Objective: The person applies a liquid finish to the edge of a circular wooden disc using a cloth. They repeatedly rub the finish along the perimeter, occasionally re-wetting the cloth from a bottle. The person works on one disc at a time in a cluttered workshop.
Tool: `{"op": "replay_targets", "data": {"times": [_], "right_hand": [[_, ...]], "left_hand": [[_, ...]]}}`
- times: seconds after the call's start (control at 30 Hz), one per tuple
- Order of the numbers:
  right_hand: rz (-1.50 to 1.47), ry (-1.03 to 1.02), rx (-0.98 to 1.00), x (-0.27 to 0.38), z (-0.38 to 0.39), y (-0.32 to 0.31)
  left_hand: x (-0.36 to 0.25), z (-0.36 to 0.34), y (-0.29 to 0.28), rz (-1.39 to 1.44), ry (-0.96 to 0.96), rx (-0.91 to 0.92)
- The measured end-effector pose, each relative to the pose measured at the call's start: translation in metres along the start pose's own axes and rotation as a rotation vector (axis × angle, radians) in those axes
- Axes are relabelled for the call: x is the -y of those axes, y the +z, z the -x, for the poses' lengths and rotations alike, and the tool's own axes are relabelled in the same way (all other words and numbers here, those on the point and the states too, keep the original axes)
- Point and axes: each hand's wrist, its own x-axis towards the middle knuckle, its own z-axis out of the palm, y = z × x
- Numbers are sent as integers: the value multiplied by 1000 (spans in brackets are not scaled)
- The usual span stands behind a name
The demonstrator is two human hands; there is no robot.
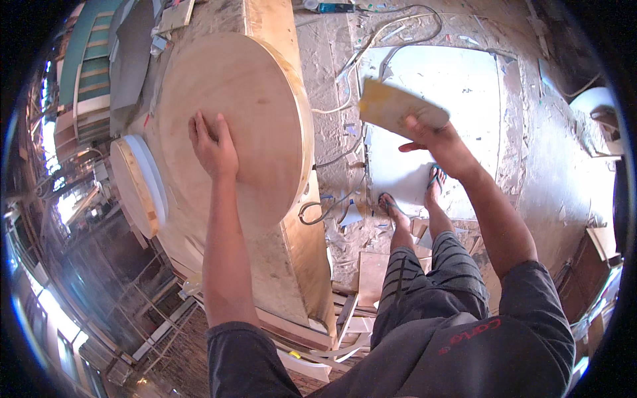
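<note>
My left hand (216, 144) rests on the face of a large round wooden disc (259, 86), its fingers bent and slightly apart, holding nothing. The disc has a pale flat face and a banded wooden rim, and sits on a wooden bench (305, 259). Up and right of it, clear of the disc, my right hand (431, 136) grips a flat rectangular block (391, 99), grey-tan with a yellow patch. Left of the large disc lies a smaller round piece (133, 186) with a white layer along one side.
Below, my sandalled feet stand on and beside a white panel (438, 79) on a debris-strewn floor. Grey cables (320, 209) snake along the bench's right side. Stacked boards (89, 66) are at upper left. Loose strips and offcuts (345, 331) lie near my legs.
</note>
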Motion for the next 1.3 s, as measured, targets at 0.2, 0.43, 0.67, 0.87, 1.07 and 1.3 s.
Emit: {"op": "replay_targets", "data": {"times": [0.2,0.43,0.67,0.87,1.07,1.3], "right_hand": [[967,-1178,175,-8,-60,8],[1004,-1494,232,-1,-135,17],[852,-1494,369,-7,-165,27],[934,-1495,469,-15,-175,12],[997,-1478,418,-2,-178,-8],[989,-1617,512,26,-214,13]], "left_hand": [[-4,2,-4,30,9,11],[-5,1,-6,14,-16,51],[-6,2,-10,-42,-23,84],[-11,1,-11,-36,-23,95],[-11,-1,-13,-39,-36,100],[-20,2,-14,-24,-89,97]]}}
